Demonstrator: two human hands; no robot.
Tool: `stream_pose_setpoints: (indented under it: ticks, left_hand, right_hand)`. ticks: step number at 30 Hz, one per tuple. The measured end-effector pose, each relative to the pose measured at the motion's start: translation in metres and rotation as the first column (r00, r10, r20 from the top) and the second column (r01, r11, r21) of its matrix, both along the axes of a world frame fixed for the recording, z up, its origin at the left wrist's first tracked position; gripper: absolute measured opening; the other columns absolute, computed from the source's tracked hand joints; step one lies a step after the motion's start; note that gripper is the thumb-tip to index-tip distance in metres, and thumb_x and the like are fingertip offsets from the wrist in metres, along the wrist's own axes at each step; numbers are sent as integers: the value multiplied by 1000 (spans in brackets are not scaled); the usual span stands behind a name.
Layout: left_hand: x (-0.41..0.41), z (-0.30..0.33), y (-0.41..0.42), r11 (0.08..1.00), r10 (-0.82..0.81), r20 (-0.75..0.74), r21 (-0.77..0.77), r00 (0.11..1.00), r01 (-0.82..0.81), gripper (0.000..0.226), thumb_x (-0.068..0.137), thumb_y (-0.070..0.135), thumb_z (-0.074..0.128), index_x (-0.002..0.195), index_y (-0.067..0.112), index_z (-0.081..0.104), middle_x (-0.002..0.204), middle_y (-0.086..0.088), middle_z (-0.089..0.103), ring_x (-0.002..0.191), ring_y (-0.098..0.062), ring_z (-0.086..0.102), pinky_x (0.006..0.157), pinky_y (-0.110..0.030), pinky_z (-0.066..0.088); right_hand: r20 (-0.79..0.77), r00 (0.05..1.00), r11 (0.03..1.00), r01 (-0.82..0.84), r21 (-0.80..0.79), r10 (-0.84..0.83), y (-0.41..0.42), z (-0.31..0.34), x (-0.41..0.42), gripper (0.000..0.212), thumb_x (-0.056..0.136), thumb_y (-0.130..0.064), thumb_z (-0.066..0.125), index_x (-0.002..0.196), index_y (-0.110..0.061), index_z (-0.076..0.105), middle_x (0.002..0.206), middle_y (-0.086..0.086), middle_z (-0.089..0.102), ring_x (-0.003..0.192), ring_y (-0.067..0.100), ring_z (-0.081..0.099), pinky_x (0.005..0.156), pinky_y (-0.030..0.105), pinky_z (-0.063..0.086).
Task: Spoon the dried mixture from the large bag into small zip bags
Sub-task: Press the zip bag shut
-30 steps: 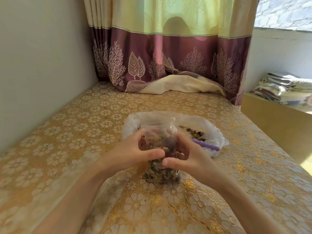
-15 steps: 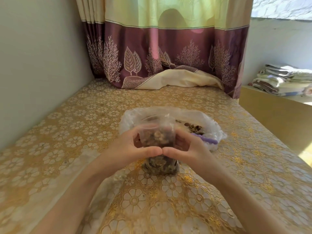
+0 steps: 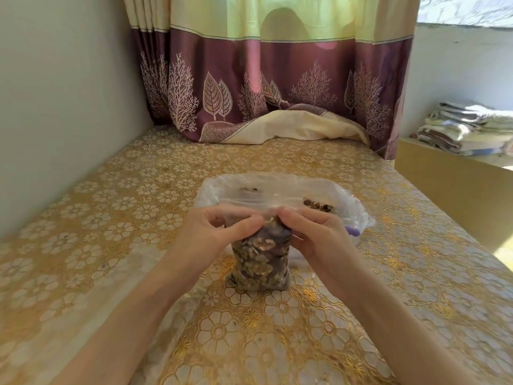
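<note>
Small zip bag [image 3: 261, 259]: soft clear film, we judge it light and slouchy; the fill props it up, so it's best taken at the top strip, not the belly.
Grip point: we're pinching the mouth right at the seal line, one hand at each side of the middle.
Left hand [image 3: 213, 234]: thumb and fingers curled, clamped on the bag's top edge.
Right hand [image 3: 316, 234]: same, fingertips pressed together on the film, meeting the left.
Look: packed nearly full with brown, tan and purplish dried pieces, standing upright.
Where: on the gold floral tablecloth [image 3: 111, 232], just in front of the large bag [image 3: 277, 190].
Large bag: crinkly, open, little left inside; a purple spoon handle [image 3: 352, 231] peeks out at its right.
Our call: sealing time; slippery film, so press firmly.
</note>
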State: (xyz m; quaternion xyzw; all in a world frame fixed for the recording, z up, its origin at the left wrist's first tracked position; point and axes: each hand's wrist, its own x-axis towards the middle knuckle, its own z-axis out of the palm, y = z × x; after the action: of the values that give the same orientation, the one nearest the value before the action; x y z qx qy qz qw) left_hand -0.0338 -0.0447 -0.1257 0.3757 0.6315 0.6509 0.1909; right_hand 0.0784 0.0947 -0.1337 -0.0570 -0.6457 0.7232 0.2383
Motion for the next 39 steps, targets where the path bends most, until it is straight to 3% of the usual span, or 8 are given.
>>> stream_pose_setpoints:
  ticks: [3, 8, 12, 16, 25, 33, 39]
  left_hand:
    - [2, 1, 0, 998, 4, 46, 58, 999, -6, 24, 57, 43, 72, 75, 29, 78, 86, 3, 75, 87, -9, 68, 70, -16, 50]
    - [3, 1, 1, 992, 29, 80, 119, 996, -38, 20, 59, 40, 71, 73, 28, 78, 81, 0, 75, 86, -11, 69, 82, -26, 47]
    - [3, 1, 1, 982, 24, 150, 182, 988, -52, 22, 55, 35, 73, 73, 23, 78, 77, -1, 74, 77, -10, 68, 70, -20, 53]
    - [2, 2, 1, 975, 47, 184, 204, 982, -85, 25, 52, 32, 75, 73, 19, 77, 76, -1, 73, 76, -11, 66, 75, -24, 53]
    - [3, 3, 2, 960, 180, 76, 205, 981, -192, 13, 53, 31, 73, 64, 25, 76, 69, 7, 72, 69, -1, 65, 68, -12, 49]
    - [3, 2, -1, 958, 184, 71, 211, 980, -195, 18, 65, 38, 66, 70, 24, 77, 76, 3, 74, 87, -5, 67, 83, -28, 44]
    - [3, 2, -2, 965, 119, 68, 228, 991, -132, 20, 67, 41, 66, 72, 27, 78, 87, 3, 75, 99, -9, 65, 81, -24, 47]
  right_hand:
    - [-35, 999, 997, -44, -56, 42, -2, 1, 2, 22, 77, -30, 60, 80, -18, 79, 82, -1, 74, 81, 8, 67, 71, 17, 51]
    - [-46, 998, 995, -44, -87, 40, -3, 2, 4, 42, 80, -33, 58, 104, -3, 72, 99, 10, 72, 95, 18, 64, 82, 27, 50]
    - [-71, 997, 991, -19, -133, 10, -5, 2, 3, 31, 76, -30, 60, 94, -9, 75, 88, 3, 72, 88, 13, 65, 78, 26, 52]
    - [-101, 994, 991, 30, -132, -44, -4, 2, 0, 23, 77, -22, 60, 87, -7, 74, 81, 2, 72, 80, 11, 66, 69, 19, 52]
    - [-101, 980, 980, 180, 82, -172, -8, 1, -1, 20, 80, -35, 59, 78, -24, 76, 80, -4, 73, 81, 9, 67, 75, 23, 54]
    - [-118, 977, 984, 173, -49, -177, -9, 4, 1, 22, 71, -40, 64, 76, -24, 78, 76, -3, 73, 77, 9, 67, 67, 18, 51]
    - [-101, 977, 977, 178, -121, -190, -8, 5, 0, 23, 67, -38, 67, 78, -22, 79, 76, -4, 73, 76, 7, 67, 67, 17, 51]
